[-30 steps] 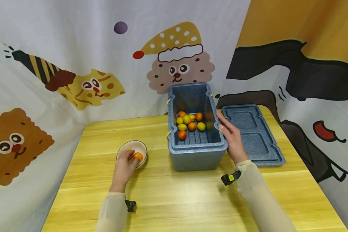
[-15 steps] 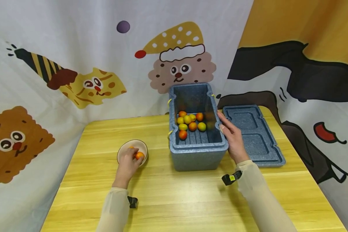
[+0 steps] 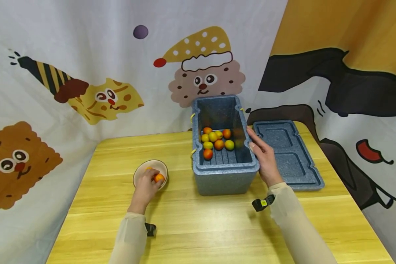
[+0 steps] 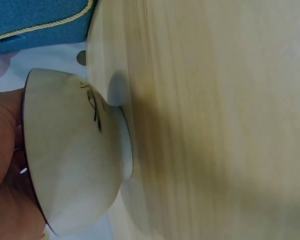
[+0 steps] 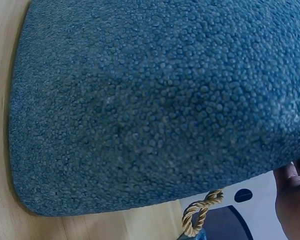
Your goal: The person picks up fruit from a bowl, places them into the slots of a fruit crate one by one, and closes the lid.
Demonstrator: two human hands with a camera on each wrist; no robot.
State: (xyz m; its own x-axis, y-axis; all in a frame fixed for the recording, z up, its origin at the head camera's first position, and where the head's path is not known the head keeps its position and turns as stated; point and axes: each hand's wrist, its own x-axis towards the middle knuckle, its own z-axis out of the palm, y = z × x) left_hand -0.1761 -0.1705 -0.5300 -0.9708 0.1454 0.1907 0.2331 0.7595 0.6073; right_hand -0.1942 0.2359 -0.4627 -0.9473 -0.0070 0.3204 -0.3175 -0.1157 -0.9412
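Observation:
On the left of the table, my left hand reaches into a small cream bowl with a dark rim. Its thumb and fingers close round a small round orange fruit; another orange fruit shows partly behind the fingers. In the left wrist view, the bowl's wall hides the fingertips. My right hand rests against the right side of a speckled grey-blue foam box, fingers extended along its wall and thumb on the rim. Several small yellow, green-yellow and red-orange fruits lie inside the box.
A matching foam lid lies flat on the table, right of the box. Yellow rope loops hang from the box's sides. A printed curtain stands close behind the wooden table.
My left hand has shifted slightly deeper into the bowl and to the right, settling at the orange fruit. The right hand and the box keep their places.

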